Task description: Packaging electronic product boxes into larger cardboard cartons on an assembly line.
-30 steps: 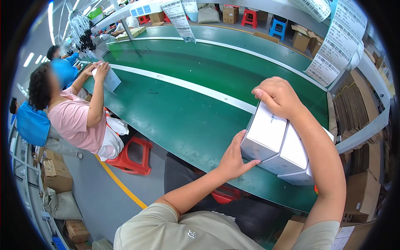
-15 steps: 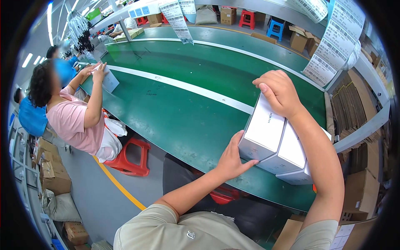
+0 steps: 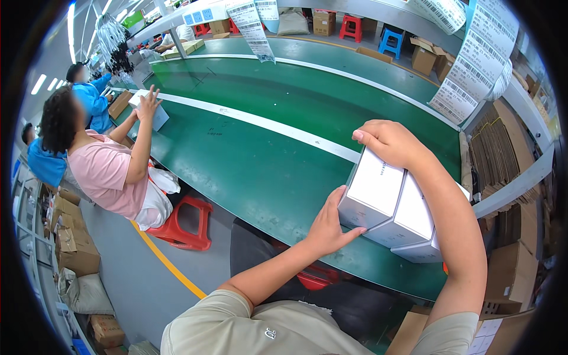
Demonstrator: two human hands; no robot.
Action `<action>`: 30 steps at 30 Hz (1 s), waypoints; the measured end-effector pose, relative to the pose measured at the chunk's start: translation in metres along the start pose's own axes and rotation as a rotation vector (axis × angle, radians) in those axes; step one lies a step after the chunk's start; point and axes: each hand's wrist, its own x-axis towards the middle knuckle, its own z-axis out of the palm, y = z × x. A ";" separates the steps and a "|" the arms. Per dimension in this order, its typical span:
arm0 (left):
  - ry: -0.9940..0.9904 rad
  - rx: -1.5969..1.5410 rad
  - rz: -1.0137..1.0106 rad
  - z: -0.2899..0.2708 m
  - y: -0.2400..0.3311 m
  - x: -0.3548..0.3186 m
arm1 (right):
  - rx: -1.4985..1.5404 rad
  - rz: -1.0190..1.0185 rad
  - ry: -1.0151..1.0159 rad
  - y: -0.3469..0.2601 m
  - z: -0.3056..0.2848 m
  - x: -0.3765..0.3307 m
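Three white rectangular boxes (image 3: 395,207) stand side by side in a row near the front edge of the green conveyor belt (image 3: 248,160). My left hand (image 3: 331,223) presses flat against the near end of the row. My right hand (image 3: 387,141) reaches over the top and grips the far end. Both hands clamp the row of boxes between them.
A person in a pink shirt (image 3: 103,168) sits on a red stool (image 3: 180,222) at the left, handling a white box (image 3: 151,106). Other workers sit beyond. Label strips (image 3: 473,71) hang at right above flat cardboard stacks (image 3: 500,145). Cartons (image 3: 74,248) stand on the floor.
The row of boxes and both my hands have shifted slightly toward me. The person in pink keeps both hands on a box on the belt.
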 end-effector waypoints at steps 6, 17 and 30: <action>0.005 -0.017 -0.011 -0.002 -0.002 -0.001 | 0.015 0.046 -0.030 -0.007 -0.003 0.004; 0.041 -0.021 0.029 -0.004 0.001 -0.002 | 0.035 0.131 -0.063 -0.015 -0.007 0.003; 0.224 0.424 -0.179 -0.169 -0.078 -0.066 | 0.027 0.151 -0.072 -0.022 -0.011 0.003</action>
